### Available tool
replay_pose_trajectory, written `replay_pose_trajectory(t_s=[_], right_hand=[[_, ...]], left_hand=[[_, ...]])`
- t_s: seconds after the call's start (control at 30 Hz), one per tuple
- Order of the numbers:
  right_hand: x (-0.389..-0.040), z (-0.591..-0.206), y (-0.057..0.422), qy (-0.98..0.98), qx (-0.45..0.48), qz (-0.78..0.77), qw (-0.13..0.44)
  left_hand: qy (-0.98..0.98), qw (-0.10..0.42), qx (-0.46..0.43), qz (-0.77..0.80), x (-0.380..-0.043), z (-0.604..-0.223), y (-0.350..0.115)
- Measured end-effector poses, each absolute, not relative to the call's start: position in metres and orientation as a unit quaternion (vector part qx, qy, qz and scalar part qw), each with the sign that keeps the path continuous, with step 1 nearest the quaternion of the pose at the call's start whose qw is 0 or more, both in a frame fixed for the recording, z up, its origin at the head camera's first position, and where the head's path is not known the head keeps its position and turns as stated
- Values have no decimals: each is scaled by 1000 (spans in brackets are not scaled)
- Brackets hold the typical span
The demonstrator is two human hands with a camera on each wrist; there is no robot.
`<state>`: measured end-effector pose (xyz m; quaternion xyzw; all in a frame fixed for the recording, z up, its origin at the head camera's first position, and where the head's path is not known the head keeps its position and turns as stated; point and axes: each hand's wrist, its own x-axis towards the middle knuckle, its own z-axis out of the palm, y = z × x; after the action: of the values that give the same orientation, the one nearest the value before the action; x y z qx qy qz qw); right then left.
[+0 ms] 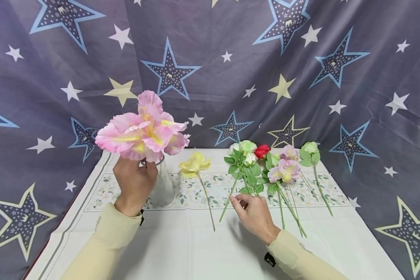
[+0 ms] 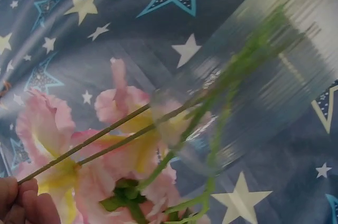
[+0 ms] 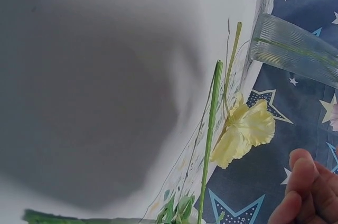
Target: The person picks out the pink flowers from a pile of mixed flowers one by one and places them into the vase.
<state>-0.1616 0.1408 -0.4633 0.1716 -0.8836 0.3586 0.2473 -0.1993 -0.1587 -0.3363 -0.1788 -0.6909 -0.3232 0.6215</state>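
Note:
My left hand [image 1: 135, 182] is raised at the mouth of a clear ribbed glass vase [image 1: 163, 186], pinching a pink artificial flower [image 1: 141, 134] by its stem just under the bloom. In the left wrist view, thin brown stems [image 2: 113, 127] and green stems run into the glass [image 2: 317, 49]. Other ruffled pink blooms [image 2: 124, 102] crowd beside the fingers. Over the table, my right hand [image 1: 255, 217] has its thumb and fingers loosely bent, fingertips close to the green stem [image 1: 227, 204] of a white rose. The right wrist view shows that stem [image 3: 209, 134] apart from the fingers [image 3: 303, 174].
Between the hands lies a yellow flower [image 1: 195, 165]. White and green roses [image 1: 247, 147], a red rose [image 1: 262, 151] and pink flowers [image 1: 285, 171] lie to the right, with a single green rose [image 1: 310, 147] farthest over. A starry curtain [image 1: 210, 97] hangs behind the table.

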Motion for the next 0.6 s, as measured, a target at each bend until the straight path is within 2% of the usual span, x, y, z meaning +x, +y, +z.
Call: replay_pose_trajectory(t_s=[0.47, 0.6], right_hand=[[-162, -467, 143, -885, 163, 364, 239], [-161, -467, 144, -886, 161, 365, 237]], left_hand=[[-774, 562, -98, -276, -214, -372, -170], [-804, 522, -76, -273, -216, -381, -175]])
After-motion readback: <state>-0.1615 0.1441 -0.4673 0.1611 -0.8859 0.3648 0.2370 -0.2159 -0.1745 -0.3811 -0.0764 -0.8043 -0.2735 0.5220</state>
